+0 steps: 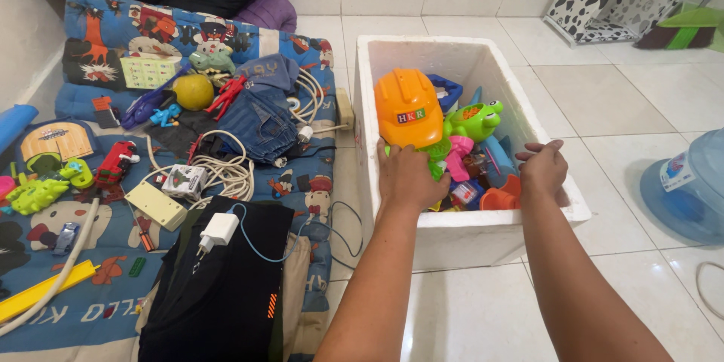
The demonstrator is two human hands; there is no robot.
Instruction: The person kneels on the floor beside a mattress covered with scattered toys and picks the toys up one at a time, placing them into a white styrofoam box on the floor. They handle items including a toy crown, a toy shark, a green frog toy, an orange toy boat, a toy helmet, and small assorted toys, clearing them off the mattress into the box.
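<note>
Both hands are in the white foam box [460, 237] on the tiled floor; the left hand [407, 175] lies flat, its grip spread against the lower edge of the orange toy helmet [408, 108], which leans on the box's left wall; the right hand [541, 167] hovers by the right rim, grip loosely curled, pinching nothing I can see; bare tiles lie open to the right, up to the blue water jug [690, 185]; a cluttered play mat [98, 173] crowds the left side.
</note>
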